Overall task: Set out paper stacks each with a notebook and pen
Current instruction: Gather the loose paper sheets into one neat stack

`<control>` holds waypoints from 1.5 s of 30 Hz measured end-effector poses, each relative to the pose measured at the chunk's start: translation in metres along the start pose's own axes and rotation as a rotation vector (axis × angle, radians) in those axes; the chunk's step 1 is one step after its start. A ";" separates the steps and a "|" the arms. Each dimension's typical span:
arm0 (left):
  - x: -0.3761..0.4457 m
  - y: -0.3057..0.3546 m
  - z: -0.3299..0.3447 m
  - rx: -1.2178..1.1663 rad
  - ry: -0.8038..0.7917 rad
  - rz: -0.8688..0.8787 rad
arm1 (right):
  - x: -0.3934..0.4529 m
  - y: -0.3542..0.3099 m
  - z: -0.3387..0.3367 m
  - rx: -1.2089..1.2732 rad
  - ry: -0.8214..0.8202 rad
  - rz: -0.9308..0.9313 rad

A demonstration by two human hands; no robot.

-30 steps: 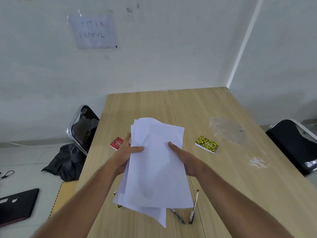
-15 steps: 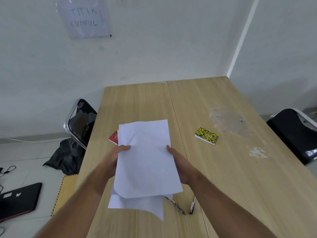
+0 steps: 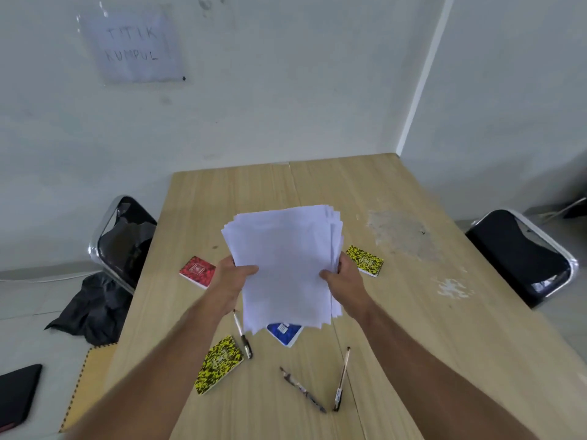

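- A black laptop [image 3: 17,396] lies on the floor at the far left, with a brown perforated board [image 3: 87,385] beside it against the worktop's edge.
- A dark cloth [image 3: 92,308] is heaped on the floor under a black chair [image 3: 125,239] with a chrome frame.
- A paper sign [image 3: 133,47] reading "TITIK KUMPUL" hangs on the wall above.
- The red notebook [image 3: 197,270] lies flat on the wooden worktop [image 3: 254,192], just beside the left hand.
- A yellow-and-black notebook [image 3: 219,365] lies nearer the person, with a pen [image 3: 243,335] just to its right.
- The left hand [image 3: 233,276] grips the left edge of the paper stack [image 3: 286,265], thumb curled over the top sheet.
- The stack is held above the middle of the worktop, its sheets slightly fanned.
- A blue notebook [image 3: 284,333] shows partly below the stack's lower edge.
- Two more pens [image 3: 301,390] [image 3: 341,379] lie close to the near edge, their lower ends near each other.
- The right hand [image 3: 344,281] grips the stack's right edge, thumb on top, fingers hidden beneath.
- A second yellow-and-black notebook [image 3: 364,260] lies just right of that hand.
- A second black chair [image 3: 521,257] stands at the worktop's right side.
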State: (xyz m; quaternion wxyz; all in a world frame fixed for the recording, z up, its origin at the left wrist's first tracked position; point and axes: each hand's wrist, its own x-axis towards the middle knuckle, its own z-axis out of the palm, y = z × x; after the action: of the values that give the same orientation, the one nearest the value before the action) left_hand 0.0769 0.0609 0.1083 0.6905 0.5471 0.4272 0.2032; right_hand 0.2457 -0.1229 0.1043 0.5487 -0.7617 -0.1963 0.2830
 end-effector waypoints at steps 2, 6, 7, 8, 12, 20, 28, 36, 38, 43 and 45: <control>0.005 0.009 0.028 -0.039 -0.016 0.029 | 0.004 -0.005 -0.014 0.017 0.076 -0.048; 0.009 0.017 0.080 -0.024 -0.104 0.086 | 0.003 -0.009 -0.039 0.058 0.196 -0.113; 0.010 0.017 0.090 -0.016 -0.129 0.093 | 0.003 -0.007 -0.045 0.054 0.211 -0.136; 0.013 0.016 0.100 -0.006 -0.152 0.095 | 0.004 -0.006 -0.052 0.052 0.231 -0.145; 0.018 0.005 0.126 0.035 -0.191 0.077 | 0.005 0.006 -0.074 0.047 0.258 -0.163; 0.036 -0.034 0.142 0.186 -0.231 0.025 | 0.006 0.045 -0.088 0.041 0.319 -0.019; 0.037 -0.042 0.177 0.112 -0.240 -0.001 | 0.018 0.051 -0.079 0.116 0.345 -0.052; 0.040 -0.067 0.177 0.248 -0.357 -0.123 | 0.016 0.083 -0.078 0.049 0.288 0.122; 0.043 -0.071 0.171 0.318 -0.389 -0.149 | 0.015 0.089 -0.080 0.022 0.273 0.120; 0.053 -0.062 0.158 0.324 -0.276 -0.076 | 0.021 0.086 -0.093 -0.048 0.426 0.059; 0.054 -0.064 0.156 0.374 -0.272 -0.132 | 0.025 0.090 -0.101 -0.114 0.452 0.074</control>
State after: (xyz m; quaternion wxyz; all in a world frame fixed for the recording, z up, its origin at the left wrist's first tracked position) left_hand 0.2218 -0.0103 0.0350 0.6402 0.6588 0.3953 -0.0006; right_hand 0.3288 -0.2100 0.0378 0.5242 -0.8421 -0.0558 0.1137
